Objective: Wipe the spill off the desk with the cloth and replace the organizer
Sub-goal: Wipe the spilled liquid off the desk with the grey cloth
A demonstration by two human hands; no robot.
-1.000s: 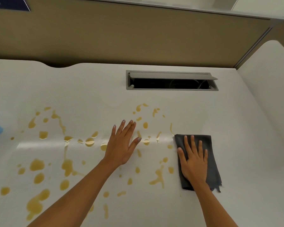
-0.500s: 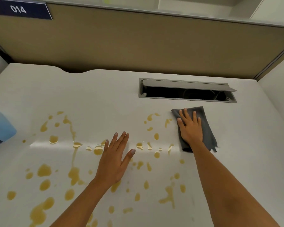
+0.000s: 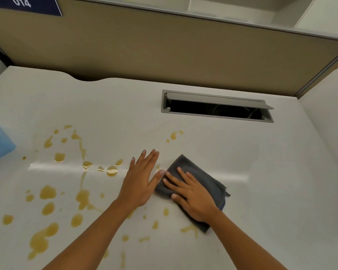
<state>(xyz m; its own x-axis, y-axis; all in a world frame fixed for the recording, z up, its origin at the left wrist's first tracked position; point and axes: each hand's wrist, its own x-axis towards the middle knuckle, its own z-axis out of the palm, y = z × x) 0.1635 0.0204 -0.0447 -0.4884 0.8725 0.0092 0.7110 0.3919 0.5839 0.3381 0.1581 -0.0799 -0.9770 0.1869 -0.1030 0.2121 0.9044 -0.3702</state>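
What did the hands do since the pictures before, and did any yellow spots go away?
The right hand slid the grey cloth up toward the cable slot, then back down and left beside the left hand. Yellow spots on that path are gone. The left hand stayed flat on the desk; spots on the left remain.

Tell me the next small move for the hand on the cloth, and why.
Probably sweep the right hand, pressed flat on the grey cloth, toward the person's left across the desk. The desk to the right of the cloth looks clean, while most yellow spill lies to the left. The left hand rests flat beside the cloth, in that path, so lift it first.
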